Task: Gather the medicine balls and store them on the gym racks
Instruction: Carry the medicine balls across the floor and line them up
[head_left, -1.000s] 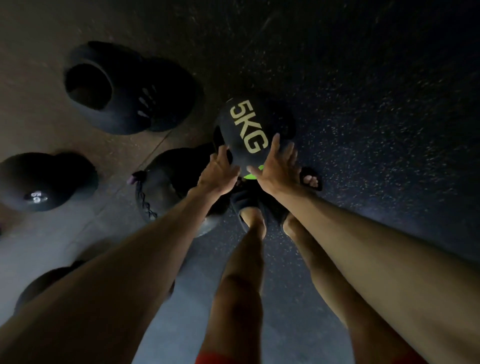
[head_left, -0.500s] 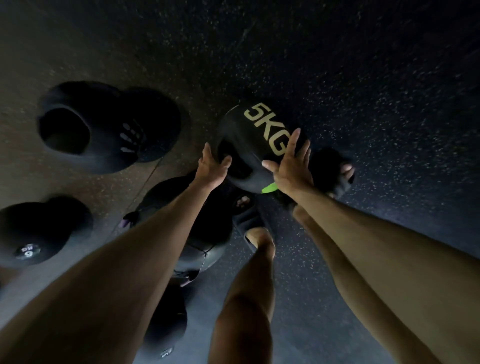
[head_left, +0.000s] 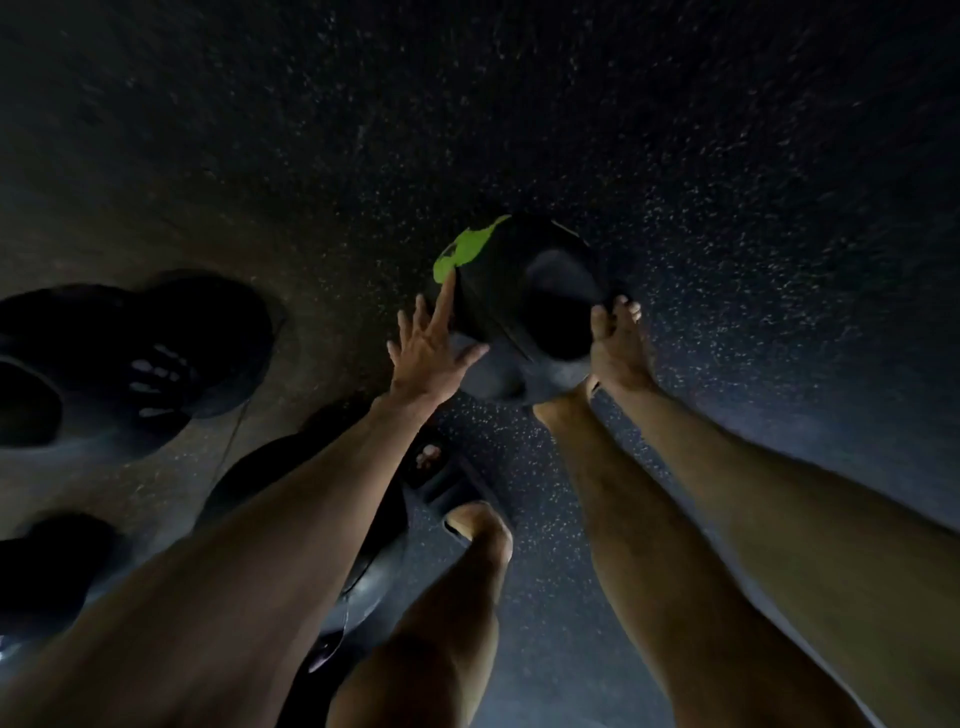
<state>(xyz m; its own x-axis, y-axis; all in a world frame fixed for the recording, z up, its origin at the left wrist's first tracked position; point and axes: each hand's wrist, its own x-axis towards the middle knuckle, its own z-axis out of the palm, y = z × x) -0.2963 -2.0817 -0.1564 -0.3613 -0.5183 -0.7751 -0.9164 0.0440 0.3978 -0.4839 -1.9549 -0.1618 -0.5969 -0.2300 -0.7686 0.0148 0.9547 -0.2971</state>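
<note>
Several dark medicine balls lie on a dim, speckled rubber floor, seen from above by a person bending forward.

At the far left sits a black hand-print ball, with a pale hand shape printed on its side and a deep grip hollow at its left edge. Nearer on the left, a second black ball is mostly lost in shadow. Just right of it, a third black ball lies partly hidden under the left forearm.

The left hand reaches away from the body with its fingers spread and straight. Its palm side lies against the left flank of the green-patched medicine ball. The index finger points up the ball to the edge of the bright green patch.

This ball is at the centre, between the two hands and beyond the person's feet. It is black, with a smooth oval grip hollow facing the camera. Whether it rests on the floor or is lifted clear cannot be told.

Below it, a dark sandal on one foot shows between the bare legs.

The right hand grips the ball's right edge, with its fingertips curled over the rim beside the hollow.
</note>
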